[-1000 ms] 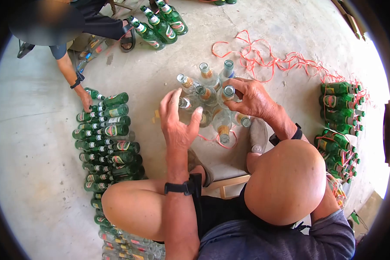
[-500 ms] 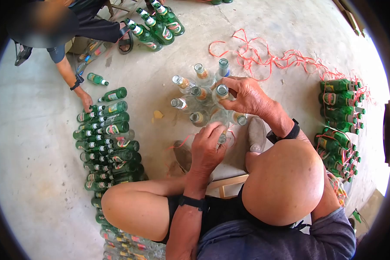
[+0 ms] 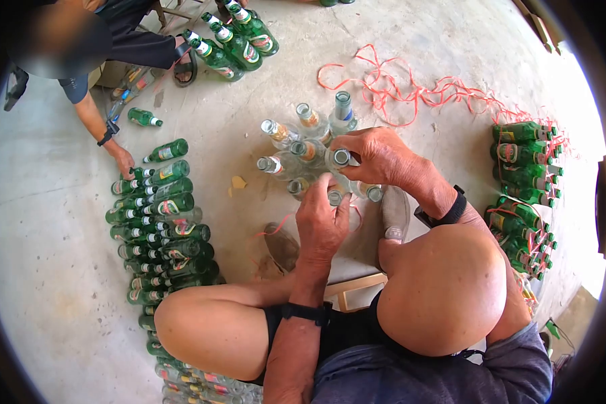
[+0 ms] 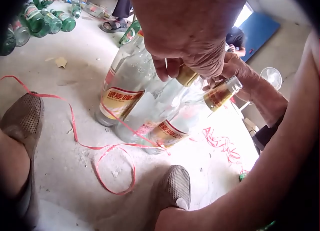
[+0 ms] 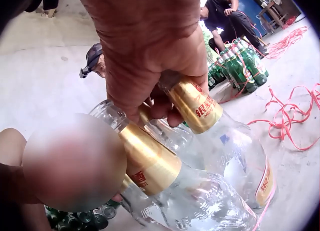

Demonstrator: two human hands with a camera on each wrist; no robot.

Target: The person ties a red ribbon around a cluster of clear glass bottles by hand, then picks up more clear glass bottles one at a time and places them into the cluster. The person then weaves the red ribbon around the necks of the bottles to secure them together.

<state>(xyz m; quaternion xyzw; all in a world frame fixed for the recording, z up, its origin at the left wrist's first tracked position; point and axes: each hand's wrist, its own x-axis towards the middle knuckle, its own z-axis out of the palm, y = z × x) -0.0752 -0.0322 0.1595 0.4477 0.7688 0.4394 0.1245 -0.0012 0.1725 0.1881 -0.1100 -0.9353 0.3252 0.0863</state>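
One broad concrete floor [image 3: 47, 222] carries everything. Well to the left of the left hand [image 3: 322, 219], a long pile of green bottles [image 3: 168, 222] lies on its side in rows. A second person's hand [image 3: 123, 160] rests at the far end of that pile. Well to the right of the right hand [image 3: 377, 158] lie tied bundles of green bottles [image 3: 528, 175]. Far beyond both hands lies a smaller group of green bottles [image 3: 232, 40].

Directly under the hands stands a tight cluster of clear bottles [image 3: 296, 151] with gold collars and red-and-white labels, some of them tilted inward. The left hand has its fingers curled round the gold neck of the nearer bottle [image 4: 188, 76], at the edge of the cluster closest to the person. The right hand is clenched round the neck of the farther bottle [image 5: 235, 151], just beyond the left hand. The two hands are close together above the cluster.

A heap of loose red string [image 3: 417, 91] sprawls beyond and to the right of the right hand. A single red strand [image 4: 115, 161] loops on the floor round the foot of the cluster, below the left hand. One grey shoe [image 3: 395, 214] sits just under the right wrist, and another shoe [image 3: 281, 246] sits below and left of the left hand. A small yellow scrap [image 3: 237, 182] lies left of the cluster.
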